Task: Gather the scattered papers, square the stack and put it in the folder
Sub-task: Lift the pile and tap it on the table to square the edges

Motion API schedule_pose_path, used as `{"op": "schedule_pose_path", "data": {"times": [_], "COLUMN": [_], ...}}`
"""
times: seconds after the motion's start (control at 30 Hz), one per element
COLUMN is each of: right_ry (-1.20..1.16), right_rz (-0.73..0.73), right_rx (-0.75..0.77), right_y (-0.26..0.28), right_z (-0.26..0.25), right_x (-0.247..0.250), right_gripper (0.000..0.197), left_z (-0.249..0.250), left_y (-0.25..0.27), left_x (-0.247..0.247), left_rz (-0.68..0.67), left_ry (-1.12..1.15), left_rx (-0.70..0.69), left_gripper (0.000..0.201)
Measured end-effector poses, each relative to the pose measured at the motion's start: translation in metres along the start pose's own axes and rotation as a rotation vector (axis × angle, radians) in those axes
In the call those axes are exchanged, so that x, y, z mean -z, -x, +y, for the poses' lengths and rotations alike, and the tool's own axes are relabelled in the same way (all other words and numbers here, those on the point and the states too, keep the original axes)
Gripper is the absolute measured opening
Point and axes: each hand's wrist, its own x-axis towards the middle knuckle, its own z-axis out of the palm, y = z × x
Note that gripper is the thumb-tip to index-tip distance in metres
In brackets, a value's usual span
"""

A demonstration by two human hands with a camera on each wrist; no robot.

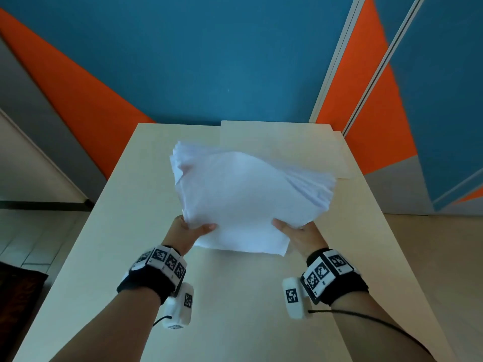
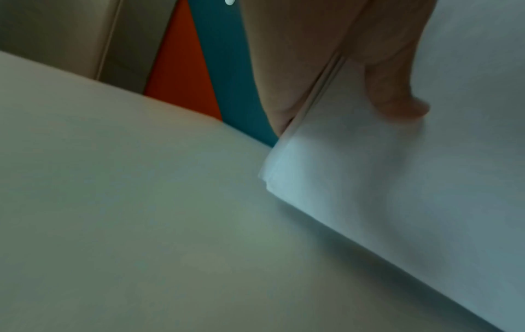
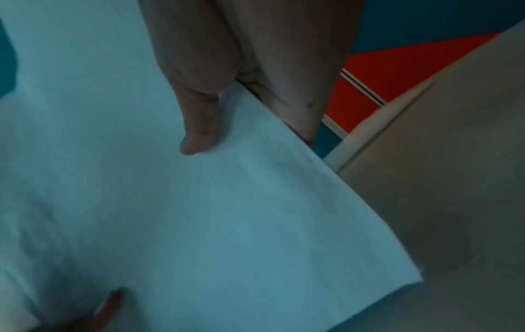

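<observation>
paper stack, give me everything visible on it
The paper stack is a thick sheaf of plain white sheets, blank as far as visible. It is held above the table, bowed upward in the middle, far edges fanned and uneven, so not yet squared. The left hand and right hand grip its near corners, thumbs on top, fingers underneath. The near edge hangs just over the tabletop; contact cannot be told.

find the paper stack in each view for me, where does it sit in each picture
Head: the paper stack is at centre, gripped at its near corners by the left hand and right hand.
Left wrist: right half, lower corner near the middle, a thumb on top.
Right wrist: left and centre, a thumb on top.
Shared landmark: the orange wall panel.
</observation>
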Motion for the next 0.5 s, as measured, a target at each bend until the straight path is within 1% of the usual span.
{"op": "schedule_pose_path", "data": {"times": [0.03, 0.07, 0.1, 0.13, 0.2, 0.23, 0.27, 0.3, 0.33, 0.37, 0.4, 0.43, 0.47, 0.5], "right_ry": [0.068, 0.11, 0.136, 0.134, 0.076, 0.047, 0.017, 0.01, 0.02, 0.031, 0.048, 0.07, 0.078, 0.052], "right_rz": [-0.029, -0.05, -0.04, -0.037, -0.035, -0.059, -0.087, -0.099, -0.107, -0.123, -0.133, -0.139, -0.134, -0.13], "right_rx": [-0.072, -0.101, -0.112, -0.1, -0.009, 0.038, 0.084, 0.12, 0.146, 0.151, 0.154, 0.161, 0.162, 0.175], "right_y": [0.0, 0.001, 0.001, 0.001, 0.006, 0.01, 0.013, 0.014, 0.015, 0.014, 0.013, 0.011, 0.011, 0.011], "right_z": [0.009, 0.014, 0.018, 0.018, 0.007, 0.0, -0.008, -0.016, -0.022, -0.025, -0.027, -0.029, -0.033, -0.035], "right_x": [-0.004, -0.005, -0.005, -0.004, 0.0, 0.003, 0.006, 0.007, 0.01, 0.012, 0.014, 0.017, 0.018, 0.019], "right_gripper": [0.079, 0.089, 0.082, 0.068, 0.029, 0.017, 0.021, 0.025, 0.025, 0.022, 0.025, 0.037, 0.038, 0.027], "left_z": [-0.008, -0.013, -0.015, -0.013, -0.001, 0.007, 0.015, 0.024, 0.033, 0.041, 0.048, 0.055, 0.06, 0.065], "left_y": [0.002, 0.005, 0.008, 0.01, 0.014, 0.015, 0.016, 0.016, 0.015, 0.014, 0.012, 0.011, 0.01, 0.01], "left_x": [-0.001, -0.002, -0.003, -0.004, -0.003, -0.002, -0.001, 0.001, 0.003, 0.005, 0.007, 0.007, 0.007, 0.006], "left_rz": [0.003, 0.002, 0.001, 0.002, 0.0, -0.019, -0.045, -0.07, -0.083, -0.089, -0.1, -0.106, -0.105, -0.095], "left_ry": [-0.025, -0.045, -0.059, -0.062, -0.022, 0.034, 0.108, 0.162, 0.196, 0.227, 0.264, 0.307, 0.352, 0.382], "left_rx": [0.009, 0.011, 0.005, 0.009, 0.013, 0.002, -0.019, -0.042, -0.059, -0.079, -0.097, -0.109, -0.118, -0.124], "left_gripper": [0.025, 0.023, 0.022, 0.02, 0.015, 0.017, 0.03, 0.047, 0.06, 0.064, 0.06, 0.056, 0.054, 0.051]}}
